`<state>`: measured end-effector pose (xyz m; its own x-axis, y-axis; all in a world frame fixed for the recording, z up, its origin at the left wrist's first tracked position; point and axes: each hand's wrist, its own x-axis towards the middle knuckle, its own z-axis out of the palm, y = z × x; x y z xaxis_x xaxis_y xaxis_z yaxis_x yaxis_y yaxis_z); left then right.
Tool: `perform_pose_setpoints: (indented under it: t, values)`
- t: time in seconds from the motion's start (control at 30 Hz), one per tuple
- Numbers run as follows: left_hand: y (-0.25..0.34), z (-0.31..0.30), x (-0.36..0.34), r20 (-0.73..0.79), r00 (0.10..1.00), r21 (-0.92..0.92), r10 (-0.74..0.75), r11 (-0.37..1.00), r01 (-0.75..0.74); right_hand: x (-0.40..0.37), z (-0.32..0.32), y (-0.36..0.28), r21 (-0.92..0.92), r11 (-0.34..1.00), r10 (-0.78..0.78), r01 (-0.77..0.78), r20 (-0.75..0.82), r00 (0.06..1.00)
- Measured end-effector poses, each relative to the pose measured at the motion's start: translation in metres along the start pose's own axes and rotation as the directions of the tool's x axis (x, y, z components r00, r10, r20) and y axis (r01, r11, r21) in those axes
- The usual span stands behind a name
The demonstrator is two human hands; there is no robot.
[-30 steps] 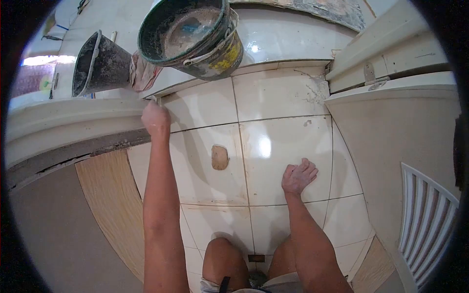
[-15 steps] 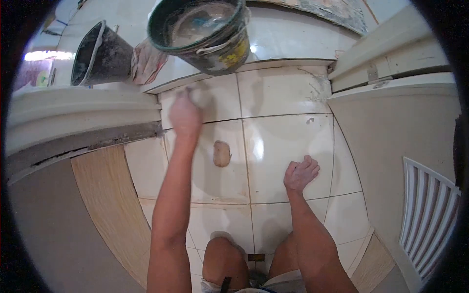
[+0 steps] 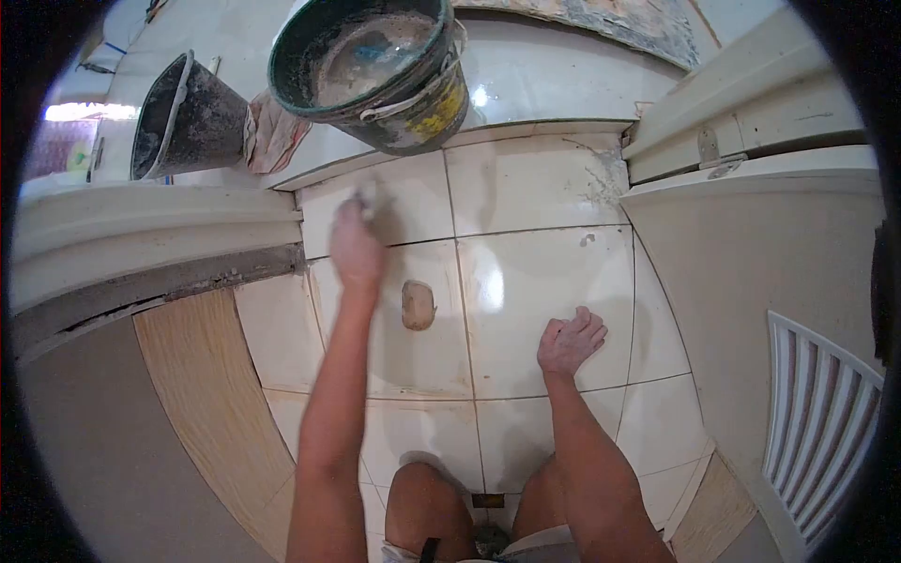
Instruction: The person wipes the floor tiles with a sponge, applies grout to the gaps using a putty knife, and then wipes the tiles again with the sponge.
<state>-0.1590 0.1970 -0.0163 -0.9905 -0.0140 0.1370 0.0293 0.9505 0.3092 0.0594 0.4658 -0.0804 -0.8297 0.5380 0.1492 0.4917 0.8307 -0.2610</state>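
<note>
A: Containers?
B: Dark green bucket [image 3: 413, 127] on the raised step [image 3: 526, 75], murky grey-brown liquid in it, something blue showing. Black pail [image 3: 208, 122] looks tipped, mouth to the left; interior dark, can't read contents. Crumpled cloth [image 3: 272, 136] between them.
A: Hands?
B: Left hand [image 3: 358, 249] near the step, fingers drawn in, blurred; can't tell if it grips anything. Right hand [image 3: 571, 345] on the floor, fingers half curled, palm hidden; can't tell if anything's in it.
A: Tan block [image 3: 419, 306]?
B: Lying on a tile between the hands, touching neither.
A: Surface, room?
B: Glossy cream tiles [image 3: 540, 267], dark joints, brown smears along some. Pale residue [image 3: 605, 178], far right corner. Door [image 3: 741, 244] on the right, white louvred vent [image 3: 817, 422].
</note>
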Motion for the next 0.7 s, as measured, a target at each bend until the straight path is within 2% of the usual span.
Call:
perform_pose_setpoints:
  t: [0.03,0.07,0.17,0.2,0.23,0.3,0.37,0.4,0.43,0.5,0.53,0.57,0.63,0.7]
  values:
    - [-0.026,-0.005,0.007,-0.037,0.999,0.137,-0.029,0.99,0.034,0.0,-0.002,-0.001,0.009,1.0,0.006,-0.006,0.014,1.0]
    - [-0.045,-0.016,0.02,0.055,0.989,0.269,-0.137,0.956,0.118,0.0,-0.002,-0.002,0.021,1.0,0.009,-0.009,0.024,1.0]
    - [-0.05,-0.017,0.059,0.099,0.978,0.376,-0.183,0.917,0.133,-0.001,0.0,0.0,0.021,1.0,-0.011,0.011,-0.007,1.0]
    - [-0.056,0.002,0.062,0.107,0.977,0.377,-0.185,0.917,0.132,-0.001,-0.001,0.001,0.017,1.0,-0.01,0.01,-0.001,1.0]
    - [-0.069,0.029,0.059,0.084,0.975,0.418,-0.206,0.895,0.153,0.0,-0.001,0.002,0.012,1.0,-0.003,0.002,0.019,1.0]
    - [-0.068,0.036,0.059,0.043,0.974,0.461,-0.223,0.869,0.179,0.002,0.0,-0.001,0.02,1.0,0.0,0.0,0.028,1.0]
    - [-0.03,0.029,0.055,0.091,0.945,0.375,-0.315,0.89,0.26,-0.001,0.001,0.001,0.036,0.999,-0.001,0.0,0.018,1.0]
    - [-0.018,0.027,0.046,0.082,0.966,0.352,-0.245,0.914,0.201,-0.004,-0.001,0.001,0.036,0.999,0.006,-0.007,0.024,1.0]
    - [-0.014,0.02,0.035,0.081,0.967,0.355,-0.24,0.914,0.197,-0.003,0.0,-0.001,0.029,1.0,0.004,-0.005,0.017,1.0]
    - [-0.002,0.011,0.011,0.04,0.993,0.08,0.107,0.991,-0.11,0.002,0.001,0.001,0.007,1.0,0.017,-0.017,-0.005,1.0]
    - [-0.015,0.013,0.01,-0.021,0.999,0.048,0.029,0.998,-0.028,0.003,0.003,0.001,0.016,1.0,0.008,-0.008,-0.001,1.0]
    - [-0.03,0.014,0.016,0.055,0.983,0.13,-0.175,0.978,0.166,-0.002,0.002,0.002,0.024,1.0,-0.001,0.001,0.012,1.0]
    - [-0.019,0.02,0.02,-0.025,0.916,0.217,-0.4,0.892,0.396,0.0,0.001,-0.001,0.018,1.0,0.013,-0.013,0.007,1.0]
    - [0.018,0.051,0.023,-0.087,0.919,-0.046,-0.384,0.923,0.381,0.001,0.0,0.003,0.012,1.0,0.021,-0.021,0.013,1.0]
